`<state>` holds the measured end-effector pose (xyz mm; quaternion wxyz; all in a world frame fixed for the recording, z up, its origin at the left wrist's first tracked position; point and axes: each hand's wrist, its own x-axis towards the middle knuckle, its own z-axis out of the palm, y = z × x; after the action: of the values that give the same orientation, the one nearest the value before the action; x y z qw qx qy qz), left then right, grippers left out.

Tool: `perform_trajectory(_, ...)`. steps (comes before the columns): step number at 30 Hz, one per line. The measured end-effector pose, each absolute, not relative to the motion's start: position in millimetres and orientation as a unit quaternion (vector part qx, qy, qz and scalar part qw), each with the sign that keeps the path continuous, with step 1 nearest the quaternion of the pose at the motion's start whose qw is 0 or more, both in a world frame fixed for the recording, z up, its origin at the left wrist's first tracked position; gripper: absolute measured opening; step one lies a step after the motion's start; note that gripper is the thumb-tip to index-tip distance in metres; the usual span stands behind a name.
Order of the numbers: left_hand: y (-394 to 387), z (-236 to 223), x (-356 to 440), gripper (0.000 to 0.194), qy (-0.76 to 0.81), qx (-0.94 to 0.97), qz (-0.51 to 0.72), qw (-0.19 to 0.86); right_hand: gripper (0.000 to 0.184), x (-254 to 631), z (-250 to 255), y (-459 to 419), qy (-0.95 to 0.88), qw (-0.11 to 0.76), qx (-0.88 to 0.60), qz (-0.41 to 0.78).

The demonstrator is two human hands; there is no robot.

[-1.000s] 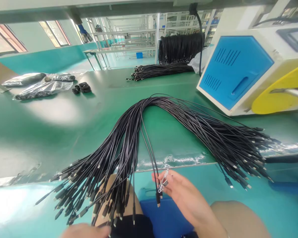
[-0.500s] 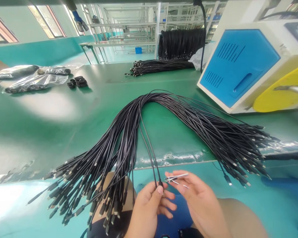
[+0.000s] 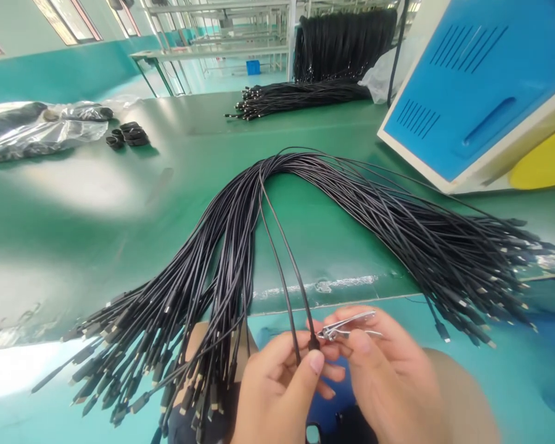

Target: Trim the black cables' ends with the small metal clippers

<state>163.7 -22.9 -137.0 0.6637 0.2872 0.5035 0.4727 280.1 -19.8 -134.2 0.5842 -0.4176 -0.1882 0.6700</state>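
My left hand [image 3: 291,382] pinches a black cable [image 3: 300,283] near its connector end, with the thumb on the dark moulded part. A second thin cable also runs down into those fingers. In my right hand [image 3: 383,376] are silver nail clippers [image 3: 346,325], their jaws right at the strain relief of the held cable. Whether the jaws touch it I cannot tell. Both cables come from a large bundle of black cables [image 3: 231,228] arched over the green table [image 3: 166,197]. Its connector ends hang past the front edge on the left and right.
A blue and white machine [image 3: 481,92] with a yellow part stands at the right. Behind lies another cable bundle [image 3: 300,98], with more cables hanging on a rack [image 3: 346,43]. Plastic bags [image 3: 46,132] and small black coils [image 3: 128,134] lie at the back left.
The nail clippers have come in from the right, against or very near the cable at my left fingertips. Both hands have shifted slightly right in view, and the camera has tilted down.
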Motion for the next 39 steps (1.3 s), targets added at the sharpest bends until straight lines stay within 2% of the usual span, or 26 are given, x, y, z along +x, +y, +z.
perform_trajectory(17,-22,-133,159,0.03,0.526,0.321,0.434,0.657,0.019,282,-136,-21,-0.219,0.553,-0.5,0.63)
perform_trajectory(20,-21,-139,157,0.026,0.484,0.291,0.435,0.701,0.019,283,-138,-21,-0.216,0.545,-0.533,0.61)
perform_trajectory(24,-17,-144,152,0.017,0.319,0.181,0.414,0.833,0.02,283,-137,-25,-0.183,0.586,-0.498,0.612)
perform_trajectory(26,-16,-144,150,0.015,0.256,0.132,0.406,0.867,0.023,284,-135,-27,-0.2,0.592,-0.474,0.621)
perform_trajectory(28,-15,-145,149,0.016,0.235,0.106,0.406,0.877,0.024,286,-134,-29,-0.244,0.589,-0.469,0.612)
perform_trajectory(33,-17,-144,147,0.016,0.252,0.098,0.399,0.876,0.013,290,-131,-27,-0.371,0.583,-0.505,0.517)
perform_trajectory(39,-17,-143,147,0.017,0.266,0.091,0.399,0.873,0.01,287,-127,-23,-0.384,0.578,-0.529,0.489)
